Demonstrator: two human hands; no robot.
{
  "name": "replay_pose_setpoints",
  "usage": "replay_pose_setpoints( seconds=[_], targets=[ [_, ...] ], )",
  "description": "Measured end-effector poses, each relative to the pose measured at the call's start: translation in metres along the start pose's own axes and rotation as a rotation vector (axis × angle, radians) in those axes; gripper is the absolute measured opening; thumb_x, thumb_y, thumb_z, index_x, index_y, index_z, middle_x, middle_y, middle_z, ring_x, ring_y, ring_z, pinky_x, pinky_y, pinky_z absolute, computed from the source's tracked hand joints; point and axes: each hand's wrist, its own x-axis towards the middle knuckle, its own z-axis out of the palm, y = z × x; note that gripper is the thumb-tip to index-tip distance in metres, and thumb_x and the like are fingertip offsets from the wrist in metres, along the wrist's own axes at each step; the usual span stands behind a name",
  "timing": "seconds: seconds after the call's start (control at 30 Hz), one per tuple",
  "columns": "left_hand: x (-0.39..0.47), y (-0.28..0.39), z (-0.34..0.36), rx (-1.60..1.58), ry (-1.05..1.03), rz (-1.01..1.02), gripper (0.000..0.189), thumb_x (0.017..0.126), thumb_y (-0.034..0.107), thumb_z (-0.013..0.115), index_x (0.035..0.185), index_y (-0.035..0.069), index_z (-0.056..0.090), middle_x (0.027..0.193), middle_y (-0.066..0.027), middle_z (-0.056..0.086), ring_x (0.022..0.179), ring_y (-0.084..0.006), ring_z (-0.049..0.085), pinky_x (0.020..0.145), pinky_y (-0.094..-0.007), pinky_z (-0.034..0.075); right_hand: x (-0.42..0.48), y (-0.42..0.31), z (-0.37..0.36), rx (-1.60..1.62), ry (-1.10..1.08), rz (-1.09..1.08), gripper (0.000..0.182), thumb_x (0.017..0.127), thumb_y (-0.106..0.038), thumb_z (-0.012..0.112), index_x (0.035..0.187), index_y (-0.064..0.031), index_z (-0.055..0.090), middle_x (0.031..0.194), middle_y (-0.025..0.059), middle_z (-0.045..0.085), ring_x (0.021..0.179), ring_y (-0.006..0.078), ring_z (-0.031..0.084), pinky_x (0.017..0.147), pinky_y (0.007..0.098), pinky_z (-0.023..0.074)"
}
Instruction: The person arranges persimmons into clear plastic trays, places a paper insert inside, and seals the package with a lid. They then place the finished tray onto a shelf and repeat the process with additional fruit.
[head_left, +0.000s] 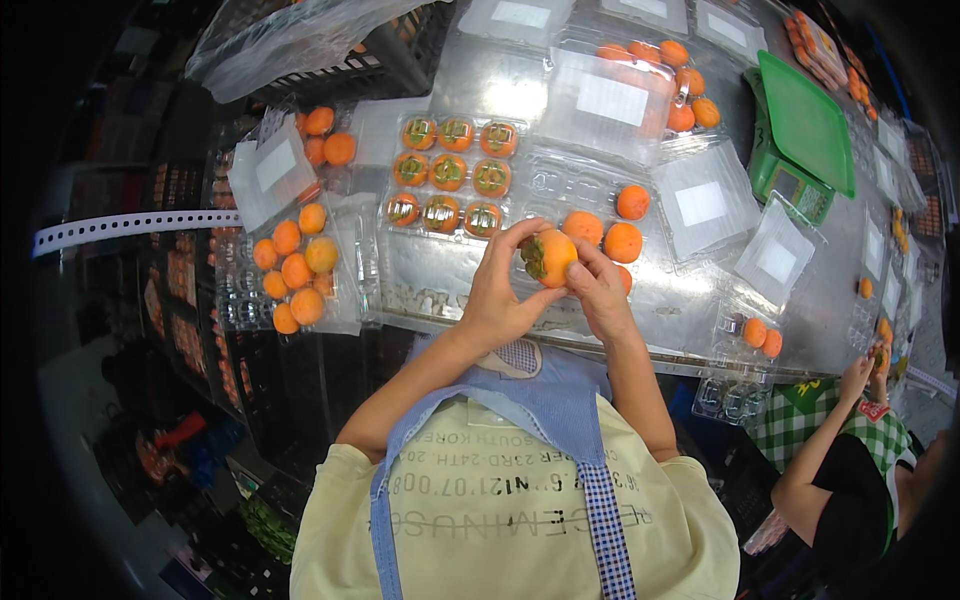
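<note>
Between both hands I hold an orange persimmon (556, 257), tilted so its green calyx faces left. My left hand (501, 281) curls round the calyx side. My right hand (600, 289) grips the opposite side, thumb near the front. Below and beyond it, a clear plastic tray (559, 184) holds several persimmons (623, 242) in its right part, while its upper left cups are bare. My hands hide part of this tray. Just left stands a clear clamshell pack (453, 176) filled with rows of persimmons, calyx up.
A black crate (405, 56) with plastic film stands at the upper left. More persimmons (296, 266) lie on trays at the left. Lidded packs (611, 101) and a green scale (802, 127) are at the right. A co-worker's hands (862, 379) hold fruit at the far right.
</note>
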Motion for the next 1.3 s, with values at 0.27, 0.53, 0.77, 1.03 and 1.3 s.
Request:
replay_pose_setpoints(
  seconds=[0.27, 0.53, 0.77, 1.03, 1.3],
  targets=[
    [0.000, 0.004, -0.016, -0.602, -0.087, -0.325, 0.061, 0.086, 0.031, 0.060, 0.134, 0.005, 0.032, 0.125, -0.0096, 0.047, 0.115, -0.0214, 0.047, 0.097, -0.0356, 0.039, -0.005, -0.009, 0.007, -0.482, 0.077, -0.242, 0.057, 0.069, -0.011, 0.077, 0.118, -0.0017, 0.050, 0.105, 0.0070, 0.057, 0.094, 0.0144, 0.055, 0.079, 0.0294, 0.0469],
    [-0.002, -0.004, -0.012, -0.943, -0.206, -0.630, 0.052, 0.098, 0.043, 0.031, 0.131, 0.004, 0.038, 0.119, -0.0103, 0.050, 0.112, -0.0202, 0.048, 0.095, -0.0377, 0.039, -0.002, -0.012, 0.016, -0.883, 0.067, -0.596, 0.061, 0.063, -0.012, 0.080, 0.116, -0.0046, 0.051, 0.108, 0.0082, 0.055, 0.094, 0.0184, 0.054, 0.070, 0.0284, 0.0467],
    [-0.020, -0.014, -0.034, -1.402, -0.164, -0.662, 0.057, 0.097, 0.048, 0.030, 0.128, 0.002, 0.041, 0.112, -0.0160, 0.053, 0.097, -0.0250, 0.053, 0.088, -0.0388, 0.042, -0.004, -0.010, 0.029, -0.778, 0.048, -0.509, 0.062, 0.062, -0.017, 0.082, 0.115, -0.0043, 0.053, 0.107, 0.0082, 0.054, 0.090, 0.0174, 0.053, 0.065, 0.0264, 0.0452],
    [-0.046, -0.016, -0.069, -1.212, -0.028, -0.467, 0.052, 0.089, 0.028, 0.055, 0.129, 0.000, 0.037, 0.116, -0.0150, 0.050, 0.107, -0.0247, 0.051, 0.095, -0.0383, 0.040, -0.002, 0.007, 0.060, -0.695, -0.010, -0.400, 0.058, 0.068, -0.016, 0.078, 0.118, -0.0024, 0.051, 0.107, 0.0081, 0.054, 0.089, 0.0151, 0.053, 0.067, 0.0253, 0.0456],
    [-0.084, -0.026, -0.117, -0.502, 0.102, -0.053, 0.066, 0.068, -0.007, 0.070, 0.125, 0.001, 0.038, 0.120, -0.0118, 0.048, 0.115, -0.0215, 0.047, 0.100, -0.0371, 0.037, 0.007, 0.042, 0.118, -0.335, -0.095, 0.048, 0.052, 0.082, -0.018, 0.068, 0.124, 0.0003, 0.045, 0.110, 0.0105, 0.055, 0.098, 0.0154, 0.055, 0.081, 0.0289, 0.0472]
  ],
)
